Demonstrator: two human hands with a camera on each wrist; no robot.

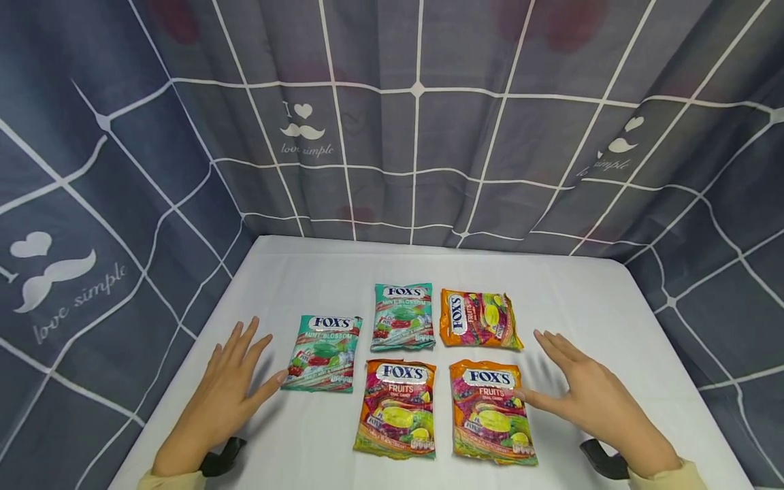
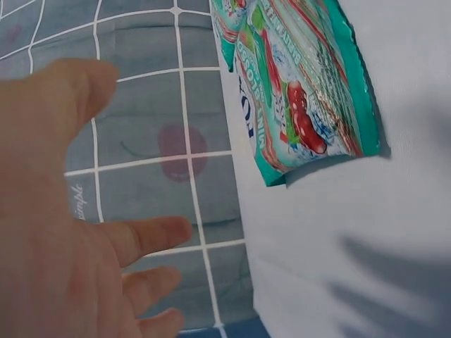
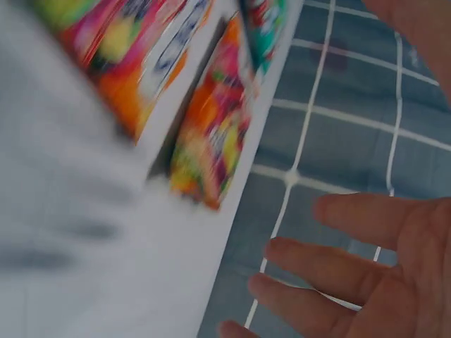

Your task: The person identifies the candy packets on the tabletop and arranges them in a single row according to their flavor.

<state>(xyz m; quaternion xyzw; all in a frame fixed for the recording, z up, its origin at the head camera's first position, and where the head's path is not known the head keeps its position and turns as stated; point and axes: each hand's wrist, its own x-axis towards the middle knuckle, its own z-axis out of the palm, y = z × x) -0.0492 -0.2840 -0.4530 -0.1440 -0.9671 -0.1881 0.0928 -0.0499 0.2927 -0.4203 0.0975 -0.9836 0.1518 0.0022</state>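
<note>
My left hand (image 1: 223,391), fingers spread, is over the table beside a green mint candy bag (image 1: 324,354); its thumb tip overlaps the bag's edge in the head view. The left wrist view shows that bag (image 2: 303,105) with nothing in the hand. On the other side, my right hand (image 1: 591,391) has its fingers extended near an orange fruit candy bag (image 1: 493,415), the thumb overlapping its edge. Whether either thumb touches is unclear. A second orange bag (image 1: 398,408) lies front centre, a second green bag (image 1: 404,316) behind it, and a sideways orange bag (image 1: 480,320) at back right.
All the bags lie flat on a white table (image 1: 294,272). Dark grey curtains (image 1: 380,136) with white grid lines hang behind and along both sides. A black wrist strap (image 1: 223,457) shows at the left wrist, another (image 1: 603,459) at the right.
</note>
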